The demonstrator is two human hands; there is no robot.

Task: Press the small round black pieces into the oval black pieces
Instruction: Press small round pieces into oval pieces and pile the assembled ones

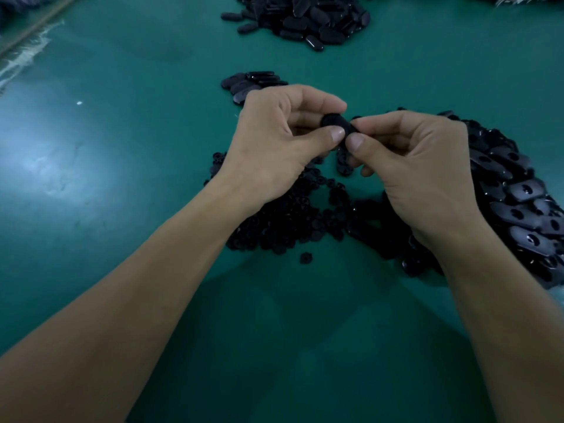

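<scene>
Above the green table, my left hand and my right hand meet at the fingertips around one oval black piece. My left thumb and forefinger pinch its left end; my right thumb and fingers pinch its right end. Whether a small round piece sits in it is hidden by my fingers. Under my wrists lies a heap of small round black pieces. One round piece lies alone nearer to me. A big heap of oval black pieces with holes stretches along the right.
A small cluster of oval pieces lies just beyond my left hand. A larger pile of oval pieces sits at the far edge. The green mat stretches bare to the left, with a pale strip at the far left corner.
</scene>
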